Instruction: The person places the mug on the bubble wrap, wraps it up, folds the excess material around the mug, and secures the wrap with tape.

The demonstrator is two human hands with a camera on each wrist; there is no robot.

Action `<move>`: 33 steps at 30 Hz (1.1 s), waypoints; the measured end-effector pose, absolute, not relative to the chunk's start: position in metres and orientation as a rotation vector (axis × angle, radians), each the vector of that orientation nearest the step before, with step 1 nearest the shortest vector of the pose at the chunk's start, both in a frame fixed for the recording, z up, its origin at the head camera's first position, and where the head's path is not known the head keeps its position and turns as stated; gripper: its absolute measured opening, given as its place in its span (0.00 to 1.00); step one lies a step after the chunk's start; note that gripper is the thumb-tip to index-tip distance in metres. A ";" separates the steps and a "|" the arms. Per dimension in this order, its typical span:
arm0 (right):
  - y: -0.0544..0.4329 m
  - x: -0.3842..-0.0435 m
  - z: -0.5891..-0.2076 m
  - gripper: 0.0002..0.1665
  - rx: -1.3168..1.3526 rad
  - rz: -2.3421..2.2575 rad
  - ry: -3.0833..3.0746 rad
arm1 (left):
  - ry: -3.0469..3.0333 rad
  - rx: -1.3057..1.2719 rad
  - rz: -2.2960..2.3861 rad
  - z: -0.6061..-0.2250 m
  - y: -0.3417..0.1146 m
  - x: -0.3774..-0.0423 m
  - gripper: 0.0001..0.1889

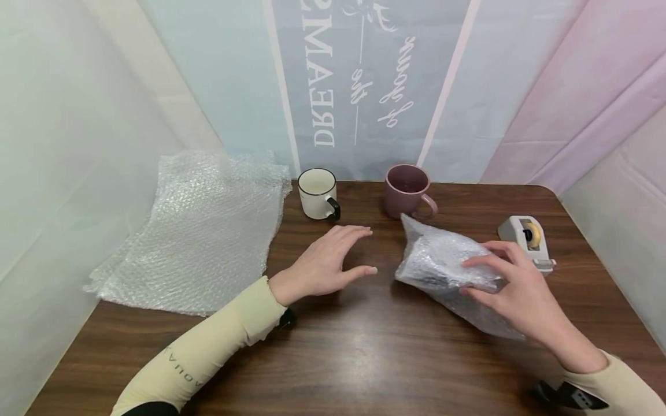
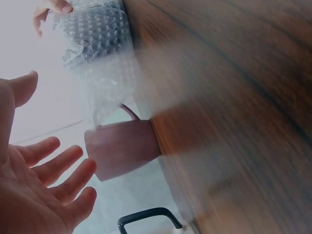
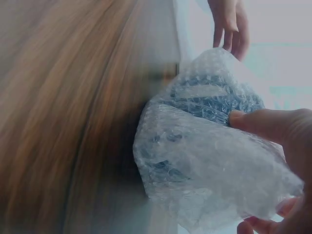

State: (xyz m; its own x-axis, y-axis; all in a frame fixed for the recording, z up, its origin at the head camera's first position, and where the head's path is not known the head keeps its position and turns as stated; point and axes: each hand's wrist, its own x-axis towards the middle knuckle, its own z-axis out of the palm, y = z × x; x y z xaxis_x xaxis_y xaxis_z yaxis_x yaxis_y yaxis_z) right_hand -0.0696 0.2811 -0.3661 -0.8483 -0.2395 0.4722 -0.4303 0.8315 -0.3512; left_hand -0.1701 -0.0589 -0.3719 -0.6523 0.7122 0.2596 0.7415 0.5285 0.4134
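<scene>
My right hand (image 1: pixel 520 289) grips a bubble-wrapped bundle (image 1: pixel 442 254), thumb on the near side and fingers over the top. Through the wrap in the right wrist view something dark bluish (image 3: pixel 209 100) shows, its kind hidden by the plastic. Loose wrap ends stick out on both sides of the bundle. My left hand (image 1: pixel 325 260) hovers over the middle of the table, thumb and fingers spread apart, holding nothing. Just beyond the bundle stands a mauve mug (image 1: pixel 403 196), and left of that a white mug (image 1: pixel 316 199) with a black rim and handle.
Flat sheets of bubble wrap (image 1: pixel 203 231) lie at the left of the wooden table (image 1: pixel 333 358). A white tape dispenser (image 1: pixel 528 237) with yellow tape stands at the right, close behind my right hand. A lettered cloth (image 1: pixel 364 86) hangs along the far edge.
</scene>
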 end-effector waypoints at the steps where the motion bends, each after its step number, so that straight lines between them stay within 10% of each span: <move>1: 0.286 -0.067 -0.366 0.31 0.465 0.627 -2.601 | -2.703 -1.283 -0.767 -0.372 -0.059 -0.170 0.34; 13: 0.308 -0.053 -0.370 0.28 0.081 0.622 -2.568 | -2.861 -1.344 -0.717 -0.374 -0.068 -0.173 0.16; 33: 0.306 -0.104 -0.370 0.28 -0.134 0.510 -2.620 | -2.896 -1.099 -0.612 -0.364 -0.109 -0.161 0.13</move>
